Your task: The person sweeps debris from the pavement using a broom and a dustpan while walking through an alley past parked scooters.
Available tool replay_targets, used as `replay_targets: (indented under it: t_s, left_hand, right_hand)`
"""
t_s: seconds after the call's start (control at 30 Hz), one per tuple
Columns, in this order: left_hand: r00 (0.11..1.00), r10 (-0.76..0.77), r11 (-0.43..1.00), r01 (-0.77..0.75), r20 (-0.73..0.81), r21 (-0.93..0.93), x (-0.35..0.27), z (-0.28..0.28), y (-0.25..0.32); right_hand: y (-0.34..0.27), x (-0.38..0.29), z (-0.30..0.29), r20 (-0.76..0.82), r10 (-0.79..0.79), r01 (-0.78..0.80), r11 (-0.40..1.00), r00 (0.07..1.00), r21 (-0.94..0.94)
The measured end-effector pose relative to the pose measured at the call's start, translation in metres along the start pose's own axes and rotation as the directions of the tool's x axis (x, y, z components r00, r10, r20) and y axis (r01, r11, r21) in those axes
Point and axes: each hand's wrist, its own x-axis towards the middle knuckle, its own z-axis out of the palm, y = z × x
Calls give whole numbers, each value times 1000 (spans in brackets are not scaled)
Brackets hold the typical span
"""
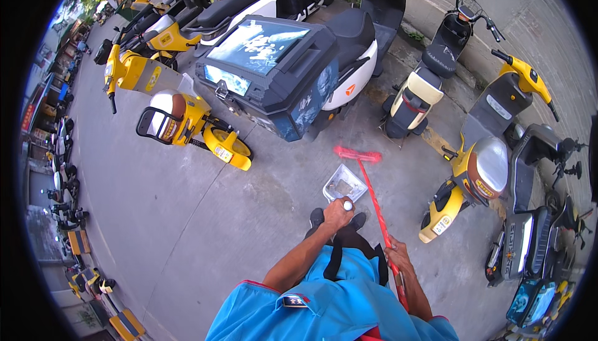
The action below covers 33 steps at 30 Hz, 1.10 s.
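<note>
My left hand (335,214) is closed round the top of a white dustpan handle (347,205). Below it on the concrete, just ahead of my shoes (317,216), rests the long-handled white dustpan (334,190), with some dirt in its pan. My right hand (398,256) grips the red stick of a broom (376,205) at my right side. The broom's head with red bristles (357,154) is on the ground beyond the dustpan, close to its far edge but apart from it.
Ahead stands a white scooter (352,79) with a large black cargo box (266,70). Yellow scooters stand at left (187,117) and right (472,173); a cream scooter (413,98) is between. A wall (537,28) runs behind them. More scooters (528,243) crowd the far right.
</note>
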Motion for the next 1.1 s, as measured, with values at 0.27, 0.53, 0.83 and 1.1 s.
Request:
replay_targets:
  t_s: [0.27, 0.53, 0.83, 1.1]
  left_hand:
    - [996, 87, 996, -87, 19, 35, 9, -2, -6]
    - [987, 55, 996, -65, -152, -67, 12, -31, -44]
    - [917, 85, 977, -153, -391, -147, 12, -65, -106]
    - [903, -60, 971, -47, -426, -236, 8, -97, -125]
  right_hand:
    - [45, -39, 10, 45, -100, 86, 968, 994, 237]
    - [-35, -58, 26, -28, -44, 47, 993, 999, 111]
    - [-58, 90, 36, -20, -212, 211, 975, 977, -63]
    - [-56, 70, 58, -58, -225, 171, 863, 973, -476]
